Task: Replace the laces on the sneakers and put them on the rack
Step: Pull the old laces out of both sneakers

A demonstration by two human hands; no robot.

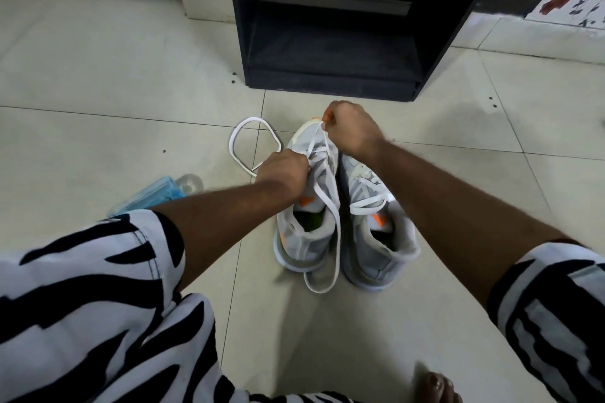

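Two grey sneakers with orange accents stand side by side on the tiled floor, toes pointing away from me. My left hand (pixel 284 172) grips the left sneaker (pixel 306 232) at its lacing, fingers curled round the upper. My right hand (pixel 350 127) pinches an end of the white lace (pixel 334 216) above the toe. That lace runs through the left sneaker's eyelets and trails in a long loop past its heel. The right sneaker (pixel 379 239) has a white lace lying loosely across its tongue. Another loose white lace (pixel 253 144) lies in a loop on the floor to the left.
A dark shoe rack (pixel 330 75) with open shelves stands straight ahead against the wall. A clear plastic bottle with a blue label (pixel 157 193) lies on the floor at my left. My bare toes (pixel 437 386) show at the bottom edge.
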